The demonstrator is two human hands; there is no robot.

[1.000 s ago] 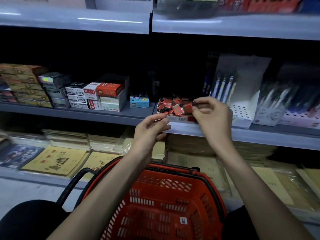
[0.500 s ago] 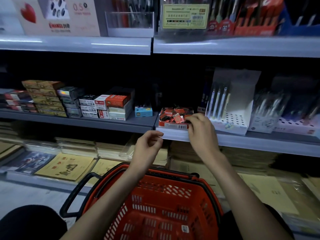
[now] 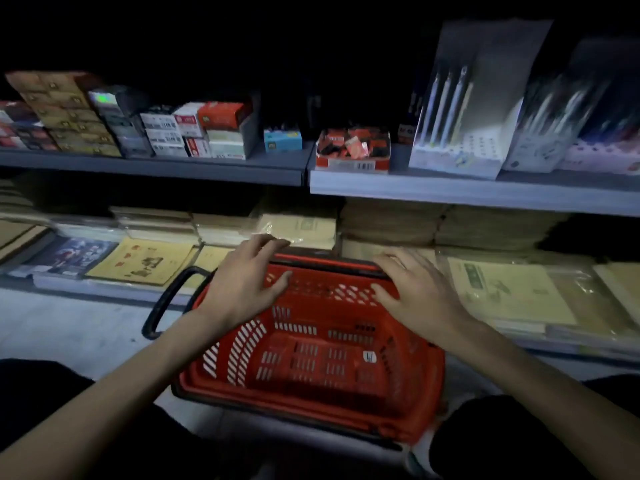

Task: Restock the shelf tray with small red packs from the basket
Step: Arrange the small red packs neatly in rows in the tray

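Grey shelf (image 3: 450,190); tray (image 3: 351,165) heaped with glossy red packs (image 3: 356,147)

I cannot read the print on the small red packs (image 3: 353,147) in the shelf tray (image 3: 351,165), nor the tray's barcode label: too small and soft. The left hand (image 3: 242,285) and right hand (image 3: 415,292) cover parts of the basket's (image 3: 398,358) far rim, and I cannot tell whether the fingers touch it. The basket's near edge is smeared. The pen packs (image 3: 561,112) at far right are blurred and cut by the edge, as are the stacked boxes (image 3: 17,126) at left.
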